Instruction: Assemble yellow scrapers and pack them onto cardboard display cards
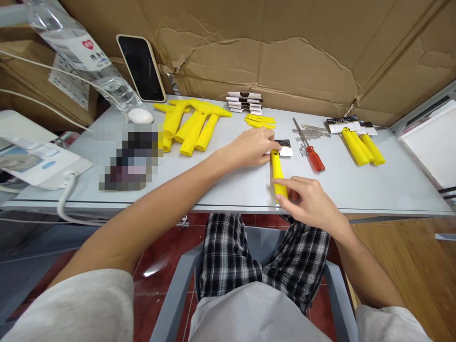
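A yellow plastic scraper (277, 173) lies near the table's front edge, its handle pointing toward me. Over its far end sits a black and white card sleeve (286, 148). My left hand (253, 147) is closed on that sleeved end, its fingertips partly hiding it. Thumb and index finger of my right hand (311, 202) grip the lower handle. To the right, a red-handled screwdriver (315, 159) lies beside small screws (303, 151) and several thin metal blades (313, 132). Flat yellow strips (261, 121) lie just beyond my left hand.
Yellow scraper bodies (194, 128) are piled left, folded cards (244, 103) stacked behind. Sleeved yellow scrapers (359, 147) lie right. A phone (142, 69), water bottle (89, 57), white oval object (140, 116) and corded white device (42, 156) occupy the left. Cardboard (285, 57) walls the back.
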The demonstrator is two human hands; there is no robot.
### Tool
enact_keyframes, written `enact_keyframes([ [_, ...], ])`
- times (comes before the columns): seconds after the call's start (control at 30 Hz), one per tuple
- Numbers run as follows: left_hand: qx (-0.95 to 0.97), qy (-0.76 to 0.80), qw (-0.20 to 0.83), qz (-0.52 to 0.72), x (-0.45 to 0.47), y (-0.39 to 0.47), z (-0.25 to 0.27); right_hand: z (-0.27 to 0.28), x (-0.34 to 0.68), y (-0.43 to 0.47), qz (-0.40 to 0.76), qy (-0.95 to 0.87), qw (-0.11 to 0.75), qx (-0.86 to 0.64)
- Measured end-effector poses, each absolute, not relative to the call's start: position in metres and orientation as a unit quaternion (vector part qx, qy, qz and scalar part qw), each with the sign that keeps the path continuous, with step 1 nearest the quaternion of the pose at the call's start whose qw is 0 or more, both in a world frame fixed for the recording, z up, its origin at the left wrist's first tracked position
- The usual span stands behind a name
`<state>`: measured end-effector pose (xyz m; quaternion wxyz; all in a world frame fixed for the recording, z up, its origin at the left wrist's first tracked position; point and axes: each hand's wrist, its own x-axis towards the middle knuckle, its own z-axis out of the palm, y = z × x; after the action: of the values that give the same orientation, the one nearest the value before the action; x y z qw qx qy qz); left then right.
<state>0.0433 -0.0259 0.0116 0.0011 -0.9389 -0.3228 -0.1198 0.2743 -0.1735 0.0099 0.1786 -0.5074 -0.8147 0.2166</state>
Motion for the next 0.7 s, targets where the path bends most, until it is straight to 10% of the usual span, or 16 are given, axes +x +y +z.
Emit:
enact_keyframes([
  [0.7, -0.915, -0.378, 0.000, -0.142, 0.043, -0.018, 0.006, 0.007, 0.277, -0.168, 0.216, -0.804, 0.211, -0.512],
])
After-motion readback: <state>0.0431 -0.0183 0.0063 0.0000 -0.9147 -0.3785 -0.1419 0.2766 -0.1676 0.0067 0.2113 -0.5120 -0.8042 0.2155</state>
